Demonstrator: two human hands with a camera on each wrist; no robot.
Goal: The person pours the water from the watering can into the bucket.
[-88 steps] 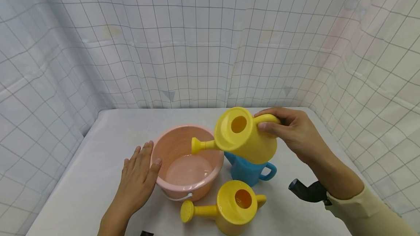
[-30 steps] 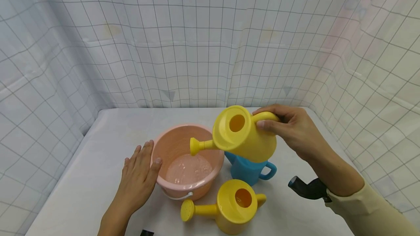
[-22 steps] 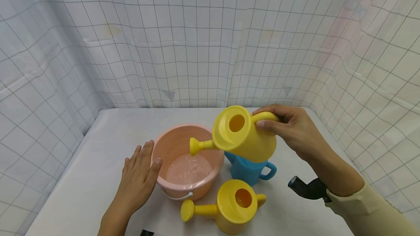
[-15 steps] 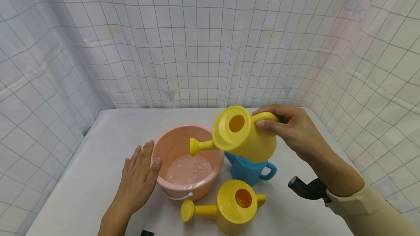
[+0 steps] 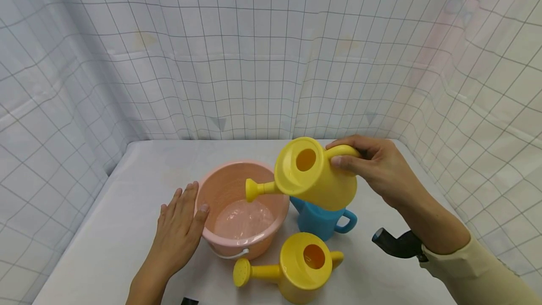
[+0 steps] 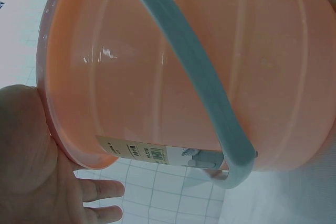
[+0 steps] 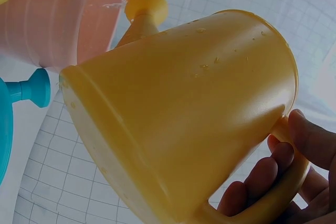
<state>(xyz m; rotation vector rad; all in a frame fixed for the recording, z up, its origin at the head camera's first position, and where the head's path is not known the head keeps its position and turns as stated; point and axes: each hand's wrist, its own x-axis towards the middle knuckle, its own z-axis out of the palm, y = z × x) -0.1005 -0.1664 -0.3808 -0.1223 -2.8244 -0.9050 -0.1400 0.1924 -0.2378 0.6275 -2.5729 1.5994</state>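
My right hand (image 5: 383, 168) grips the handle of a yellow watering can (image 5: 315, 185), thumb on top and fingers curled under. The can is raised and tipped left, its rose above the pink bucket (image 5: 241, 241). In the right wrist view, water drops cling to the can (image 7: 194, 103), and a thin trickle leaves its rose. Shallow water with slight ripples covers the bucket's floor. Against the bucket's left rim rests my left hand (image 5: 179, 232), its fingers straight. The left wrist view shows the bucket's side (image 6: 131, 77) with a pale handle and a label; the hand's (image 6: 31, 161) fingers are partly hidden.
A second yellow watering can (image 5: 302, 267) stands in front, its rose pointing left near the bucket. Partly hidden under the raised can is a blue watering can (image 5: 319, 222). Gridded white curtains (image 5: 271, 60) enclose the white table (image 5: 148, 168) at the back and sides.
Since the earliest frame, the raised can has shifted slightly left and up. The water in the bucket, smooth then, became rippled and now looks a little calmer. My left hand has stayed put.
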